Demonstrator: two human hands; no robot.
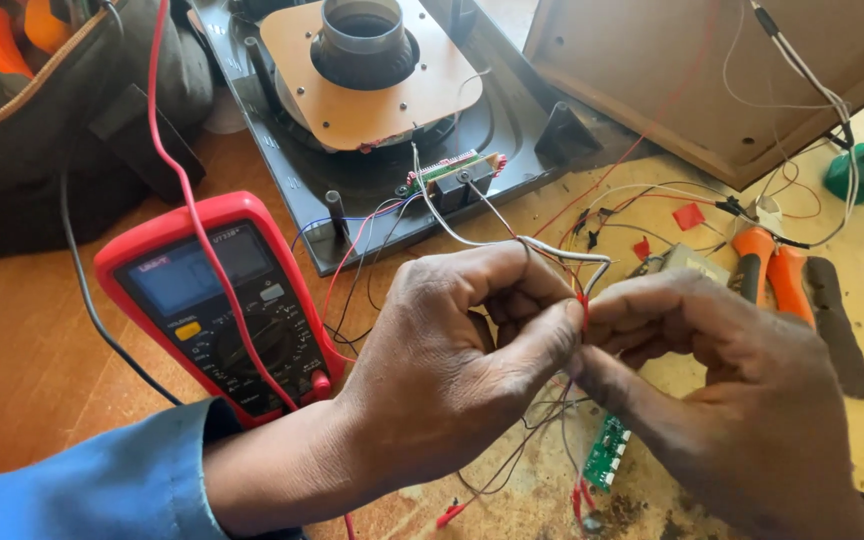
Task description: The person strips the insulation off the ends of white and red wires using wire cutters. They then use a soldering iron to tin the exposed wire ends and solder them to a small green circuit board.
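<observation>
Head view: left hand and right hand meet, fingertips pinching thin red wire. Risk, as judged: strands could snap under hard twisting, or tugging could drag the small green circuit board.

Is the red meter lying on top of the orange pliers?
No, the red meter lies on the table left of the hands, while the orange pliers lie apart from it on the right.

Red multimeter with black face, yellow button; red probe lead; thin red wire pinched between hands; blue sleeve; orange-handled pliers; small green circuit board; worn brown worktop.
</observation>
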